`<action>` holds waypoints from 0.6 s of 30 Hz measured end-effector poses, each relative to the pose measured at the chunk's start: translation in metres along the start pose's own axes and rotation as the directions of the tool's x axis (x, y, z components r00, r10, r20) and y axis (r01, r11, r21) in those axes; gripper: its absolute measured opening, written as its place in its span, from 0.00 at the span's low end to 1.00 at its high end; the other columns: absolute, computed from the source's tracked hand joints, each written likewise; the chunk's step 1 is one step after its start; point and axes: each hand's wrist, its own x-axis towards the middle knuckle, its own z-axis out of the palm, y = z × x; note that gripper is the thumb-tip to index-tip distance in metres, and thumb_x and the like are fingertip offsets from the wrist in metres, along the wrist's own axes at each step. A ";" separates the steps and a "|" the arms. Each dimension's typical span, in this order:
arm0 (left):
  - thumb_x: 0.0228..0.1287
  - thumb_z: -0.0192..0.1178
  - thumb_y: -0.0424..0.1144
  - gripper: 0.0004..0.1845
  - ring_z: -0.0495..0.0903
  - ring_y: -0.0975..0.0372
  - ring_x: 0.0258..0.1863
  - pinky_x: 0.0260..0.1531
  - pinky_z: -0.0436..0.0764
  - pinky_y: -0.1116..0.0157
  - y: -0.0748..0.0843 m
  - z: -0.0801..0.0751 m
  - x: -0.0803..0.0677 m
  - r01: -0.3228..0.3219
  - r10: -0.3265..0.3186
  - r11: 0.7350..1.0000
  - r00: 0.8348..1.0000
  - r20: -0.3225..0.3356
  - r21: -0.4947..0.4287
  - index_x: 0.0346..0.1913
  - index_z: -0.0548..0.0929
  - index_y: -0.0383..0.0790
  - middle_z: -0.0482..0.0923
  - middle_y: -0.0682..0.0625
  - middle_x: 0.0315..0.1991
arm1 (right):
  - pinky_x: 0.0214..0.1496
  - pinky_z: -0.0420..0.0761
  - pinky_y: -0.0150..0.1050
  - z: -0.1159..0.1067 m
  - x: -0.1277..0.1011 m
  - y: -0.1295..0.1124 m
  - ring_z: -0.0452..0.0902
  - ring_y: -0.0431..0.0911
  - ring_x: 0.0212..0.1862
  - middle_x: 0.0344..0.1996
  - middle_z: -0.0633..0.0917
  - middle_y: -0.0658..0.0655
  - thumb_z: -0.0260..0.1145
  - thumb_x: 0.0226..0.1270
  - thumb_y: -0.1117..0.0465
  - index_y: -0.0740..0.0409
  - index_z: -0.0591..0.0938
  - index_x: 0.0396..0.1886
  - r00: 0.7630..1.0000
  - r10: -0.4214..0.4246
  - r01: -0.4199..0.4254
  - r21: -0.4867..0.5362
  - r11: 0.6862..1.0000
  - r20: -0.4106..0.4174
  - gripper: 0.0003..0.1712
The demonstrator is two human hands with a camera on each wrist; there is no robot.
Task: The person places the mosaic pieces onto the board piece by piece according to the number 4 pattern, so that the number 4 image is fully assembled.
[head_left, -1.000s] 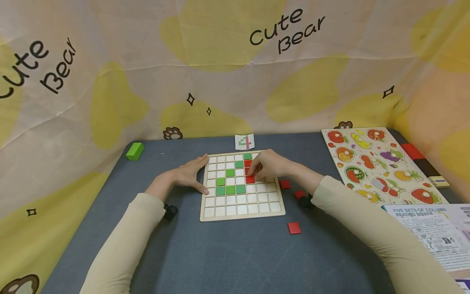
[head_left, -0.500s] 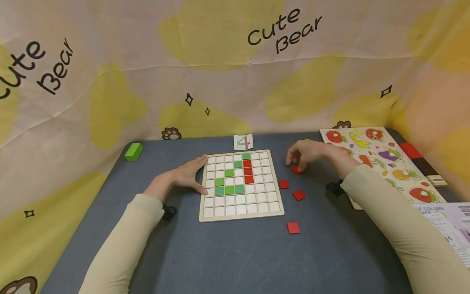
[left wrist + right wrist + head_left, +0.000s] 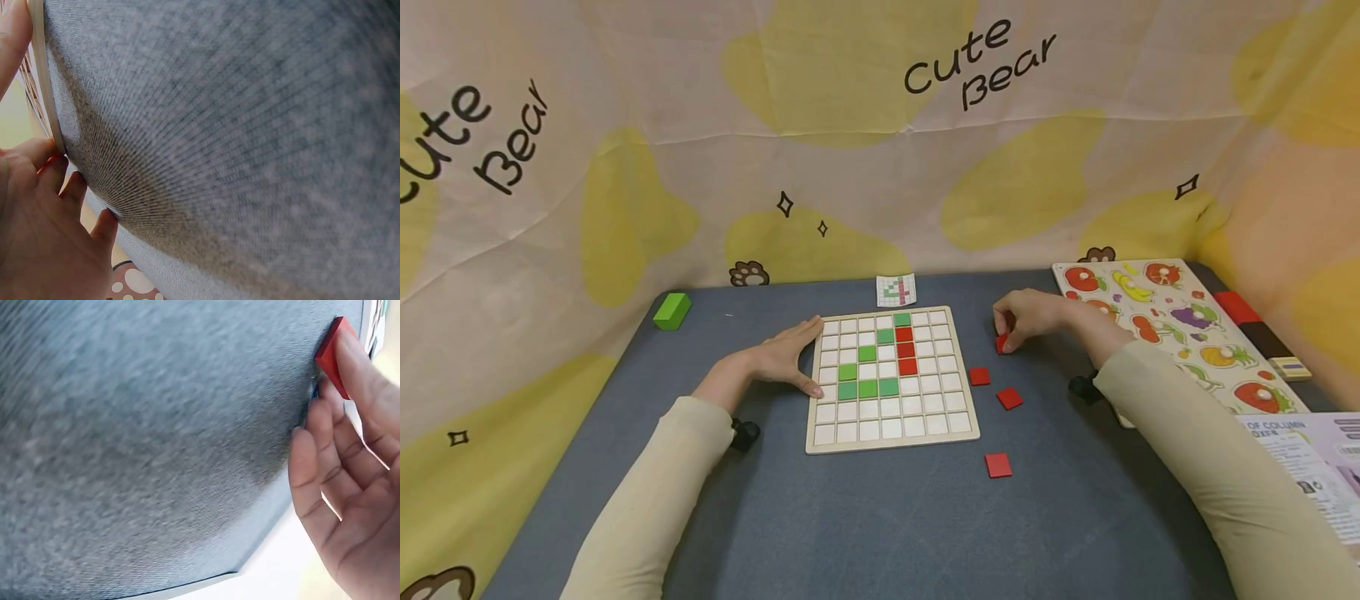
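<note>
A wooden grid board (image 3: pixel 891 444) with white squares lies on the dark table, bearing several green tiles (image 3: pixel 868 389) in a stepped shape and a column of red tiles (image 3: pixel 905 350). At its left edge my left hand (image 3: pixel 775 354) rests, thumb and fingers spread apart along the rim (image 3: pixel 55 119). To the right of the board, my right hand (image 3: pixel 1033 318) pinches a red square tile (image 3: pixel 333 355) between thumb and fingers, tilted on edge in the right wrist view. Closer to the board and toward me lie three loose red tiles (image 3: pixel 980 377).
Behind the board lies a small pattern card (image 3: pixel 897 290) with green and red squares. A fruit puzzle board (image 3: pixel 1195 333) and a printed box (image 3: pixel 1311 467) occupy the right side. A green block (image 3: pixel 672 311) sits at the far left corner, before the patterned cloth backdrop.
My right hand has left the board's red column, moved right to a loose red tile, and now pinches it with its edge raised. My left hand has stayed at the board's edge.
</note>
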 end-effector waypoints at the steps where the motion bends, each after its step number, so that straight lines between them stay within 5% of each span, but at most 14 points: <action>1: 0.46 0.75 0.61 0.70 0.35 0.42 0.81 0.76 0.45 0.36 0.000 0.000 0.000 0.002 -0.002 1.000 1.000 0.001 0.001 0.80 0.38 0.39 0.31 0.41 0.82 | 0.36 0.71 0.35 0.000 0.001 -0.001 0.72 0.43 0.31 0.28 0.80 0.53 0.75 0.55 0.65 0.58 0.80 0.30 1.000 -0.002 0.002 -0.002 1.000 -0.013 0.10; 10: 0.47 0.75 0.60 0.69 0.36 0.42 0.81 0.76 0.45 0.36 0.002 0.001 -0.001 0.000 0.000 1.000 1.000 -0.003 0.002 0.80 0.38 0.37 0.32 0.40 0.82 | 0.36 0.75 0.34 0.010 0.009 -0.033 0.75 0.42 0.31 0.29 0.84 0.53 0.71 0.62 0.65 0.55 0.84 0.36 0.977 -0.113 0.123 0.047 0.991 -0.180 0.05; 18: 0.47 0.74 0.61 0.70 0.36 0.42 0.81 0.75 0.45 0.35 0.002 0.000 -0.001 0.000 0.000 1.000 1.000 0.004 0.005 0.80 0.38 0.38 0.31 0.40 0.82 | 0.40 0.77 0.35 0.032 0.020 -0.079 0.77 0.43 0.35 0.30 0.85 0.52 0.70 0.63 0.66 0.56 0.85 0.37 0.969 -0.181 0.205 0.140 0.969 -0.169 0.04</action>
